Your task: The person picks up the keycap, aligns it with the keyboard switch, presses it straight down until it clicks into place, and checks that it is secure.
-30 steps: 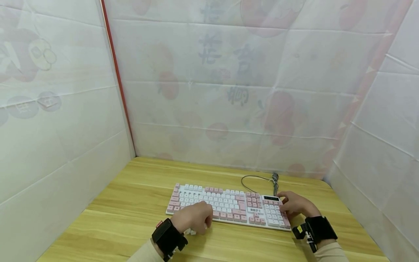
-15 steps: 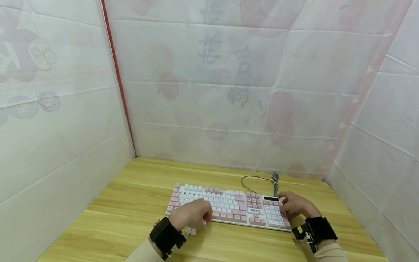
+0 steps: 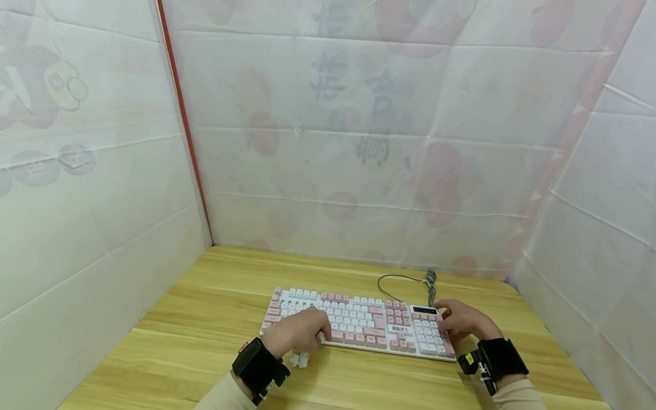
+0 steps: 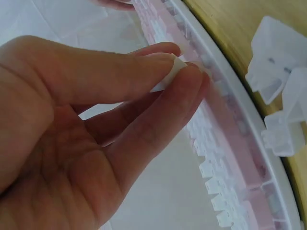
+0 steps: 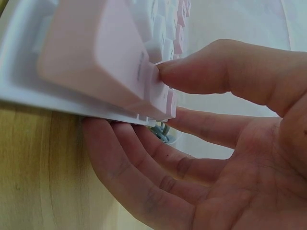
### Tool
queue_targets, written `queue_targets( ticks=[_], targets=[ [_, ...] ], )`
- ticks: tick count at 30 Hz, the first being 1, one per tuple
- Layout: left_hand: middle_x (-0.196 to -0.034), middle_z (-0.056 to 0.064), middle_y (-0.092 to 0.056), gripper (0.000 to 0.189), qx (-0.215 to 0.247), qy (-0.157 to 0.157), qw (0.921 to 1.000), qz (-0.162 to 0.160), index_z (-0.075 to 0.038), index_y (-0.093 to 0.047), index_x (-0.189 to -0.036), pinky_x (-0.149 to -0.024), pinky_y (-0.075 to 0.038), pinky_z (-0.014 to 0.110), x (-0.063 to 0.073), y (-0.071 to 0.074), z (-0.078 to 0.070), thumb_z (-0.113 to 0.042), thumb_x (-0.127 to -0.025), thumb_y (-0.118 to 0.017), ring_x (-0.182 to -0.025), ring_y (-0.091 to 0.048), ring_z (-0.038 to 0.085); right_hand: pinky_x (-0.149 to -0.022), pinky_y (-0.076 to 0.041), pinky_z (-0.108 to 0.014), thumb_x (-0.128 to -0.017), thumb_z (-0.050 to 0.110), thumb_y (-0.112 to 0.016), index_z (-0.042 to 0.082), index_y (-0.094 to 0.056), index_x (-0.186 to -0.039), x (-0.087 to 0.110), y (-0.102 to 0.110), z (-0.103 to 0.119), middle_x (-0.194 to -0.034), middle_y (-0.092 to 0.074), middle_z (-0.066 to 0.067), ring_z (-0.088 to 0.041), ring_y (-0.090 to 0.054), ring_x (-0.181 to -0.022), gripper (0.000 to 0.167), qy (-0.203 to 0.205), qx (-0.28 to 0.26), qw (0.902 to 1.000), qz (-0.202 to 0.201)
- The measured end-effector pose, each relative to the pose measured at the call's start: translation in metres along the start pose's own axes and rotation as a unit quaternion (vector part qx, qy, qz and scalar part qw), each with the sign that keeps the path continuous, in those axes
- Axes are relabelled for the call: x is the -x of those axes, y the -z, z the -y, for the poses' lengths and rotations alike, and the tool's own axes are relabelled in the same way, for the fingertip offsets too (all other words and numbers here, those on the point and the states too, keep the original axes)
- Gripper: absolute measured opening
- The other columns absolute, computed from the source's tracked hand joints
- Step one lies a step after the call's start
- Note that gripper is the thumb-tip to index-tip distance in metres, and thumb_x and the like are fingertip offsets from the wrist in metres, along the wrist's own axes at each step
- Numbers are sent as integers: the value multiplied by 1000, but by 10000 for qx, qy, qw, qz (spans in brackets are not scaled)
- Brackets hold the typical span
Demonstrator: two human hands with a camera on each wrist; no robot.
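Observation:
A pink and white keyboard (image 3: pixel 359 320) lies on the wooden table. My left hand (image 3: pixel 299 330) is over its front left edge, pinching a small white keycap (image 4: pixel 178 66) between thumb and fingertips. Just in front of that edge sit several loose white keycaps (image 3: pixel 299 360), also large in the left wrist view, where one keycap (image 4: pixel 278 52) lies on its side. At the keyboard's right end my right hand (image 3: pixel 463 320) grips it, the thumb on a pink key (image 5: pixel 156 86) and the other fingers against the side and lower edge.
A grey cable (image 3: pixel 430 287), bundled with a tie, lies behind the keyboard's right part. White printed sheets (image 3: pixel 328 171) enclose the table (image 3: pixel 205 319) at the back and both sides. A red strip (image 3: pixel 180 108) runs down the left corner.
My left hand has risen from beside the loose keycaps and moved up to the keyboard's front edge, bringing the white keycap. The right hand and keyboard stay in place.

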State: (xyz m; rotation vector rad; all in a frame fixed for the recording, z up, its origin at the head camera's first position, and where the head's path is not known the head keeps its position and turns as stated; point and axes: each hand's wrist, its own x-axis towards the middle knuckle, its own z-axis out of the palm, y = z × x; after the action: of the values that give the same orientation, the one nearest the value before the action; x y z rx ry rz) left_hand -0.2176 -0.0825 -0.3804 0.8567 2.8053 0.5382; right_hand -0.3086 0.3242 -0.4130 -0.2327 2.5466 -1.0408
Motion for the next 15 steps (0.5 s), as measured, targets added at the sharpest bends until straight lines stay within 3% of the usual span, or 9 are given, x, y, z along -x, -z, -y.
queue_targets(
  ticks=[8,12,15],
  targets=[
    [-113,8,-79,46,130,-404,9985,-346,-9,-82,-107,-86,-55,22,4,8,6,23,-80,-62,-101,-73,16,-73,-60,-44,-89,0,-69,-16,-36,-149,1,0,1,-122,-57,-35,-26,-63,-89,70,-42,-24,10000,-31],
    [-109,8,-79,42,204,-361,9982,-443,-6,-81,-105,-86,-60,27,3,9,8,22,-80,-62,-106,-74,23,-73,-60,-44,-89,0,-69,-16,-36,-149,1,0,1,-121,-58,-35,-27,-63,-90,70,-14,-9,10000,-31],
    [-107,7,-79,36,170,-275,9982,-502,-6,-82,-103,-84,-60,27,2,9,12,18,-81,-66,-103,-74,21,-73,-60,-44,-89,0,-69,-16,-37,-149,0,0,0,-120,-58,-34,-26,-63,-89,70,-51,12,10000,-43]
  ],
)
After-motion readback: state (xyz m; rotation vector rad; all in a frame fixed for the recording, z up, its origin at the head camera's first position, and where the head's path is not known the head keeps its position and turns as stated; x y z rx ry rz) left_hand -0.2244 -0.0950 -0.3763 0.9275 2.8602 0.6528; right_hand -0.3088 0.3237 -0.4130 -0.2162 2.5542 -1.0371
